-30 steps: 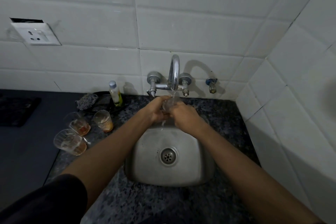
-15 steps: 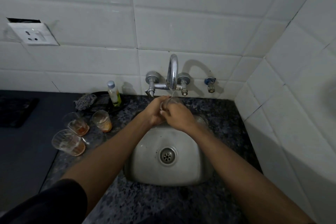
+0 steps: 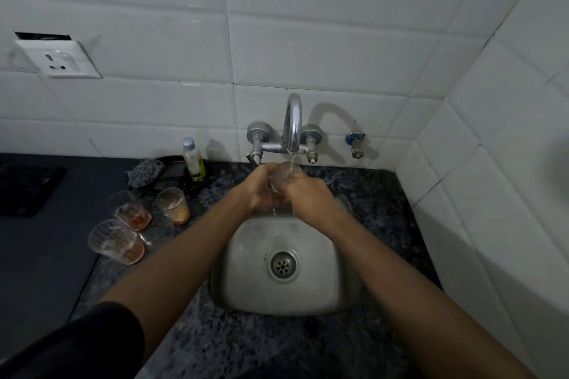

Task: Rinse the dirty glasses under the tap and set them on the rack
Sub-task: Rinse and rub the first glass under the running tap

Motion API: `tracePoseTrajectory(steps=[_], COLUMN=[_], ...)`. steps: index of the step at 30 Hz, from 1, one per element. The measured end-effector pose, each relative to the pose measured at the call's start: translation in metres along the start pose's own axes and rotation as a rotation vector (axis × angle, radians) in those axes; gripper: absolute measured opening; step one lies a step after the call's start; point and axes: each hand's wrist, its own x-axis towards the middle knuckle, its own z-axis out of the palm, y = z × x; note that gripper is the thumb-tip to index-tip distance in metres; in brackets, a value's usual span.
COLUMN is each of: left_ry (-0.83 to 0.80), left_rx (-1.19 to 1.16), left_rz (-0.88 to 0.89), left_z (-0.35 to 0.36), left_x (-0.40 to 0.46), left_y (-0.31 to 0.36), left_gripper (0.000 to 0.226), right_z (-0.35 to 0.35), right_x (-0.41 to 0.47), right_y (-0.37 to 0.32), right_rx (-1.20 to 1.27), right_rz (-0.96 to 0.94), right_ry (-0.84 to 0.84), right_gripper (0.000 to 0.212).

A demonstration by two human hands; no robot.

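Note:
A clear glass (image 3: 284, 174) sits under the running chrome tap (image 3: 293, 123), above the back of the steel sink (image 3: 246, 271). My left hand (image 3: 261, 186) grips it from the left and my right hand (image 3: 308, 194) grips it from the right, so most of the glass is hidden. Water falls into it and drips below my hands. Three dirty glasses with brownish dregs stand on the counter to the left: one at the back (image 3: 173, 205), one in the middle (image 3: 131, 211) and one nearest me (image 3: 115, 241). No rack is in view.
A small bottle (image 3: 193, 160) and a scrub pad (image 3: 144, 174) lie behind the dirty glasses by the wall. A wall socket (image 3: 58, 59) is at the upper left. A tiled wall closes the right side. The speckled counter (image 3: 246, 348) runs around the sink.
Both hands have stayed clasped round the glass under the stream, shifting only slightly. The dirty glasses have not moved.

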Motion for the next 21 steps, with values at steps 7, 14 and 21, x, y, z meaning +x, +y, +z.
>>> tracePoseTrajectory(steps=[7,14,21], left_ry=[-0.019,0.021,-0.054], left_rx=[0.010,0.059,-0.062], left_rz=[0.032,0.028,0.043], left_z=[0.003,0.001,0.000], left_x=[0.001,-0.002,0.001], left_y=[-0.003,0.002,-0.003], left_gripper=[0.035,0.028,0.036], right_z=[0.008,0.009,0.012], right_x=[0.002,-0.006,0.001], right_y=[-0.002,0.012,-0.002], right_rx=[0.208,-0.012,0.361], right_rz=[0.056,-0.112,0.016], right_ry=[0.016,0.069,0.102], right_gripper=[0.022,0.056,0.026])
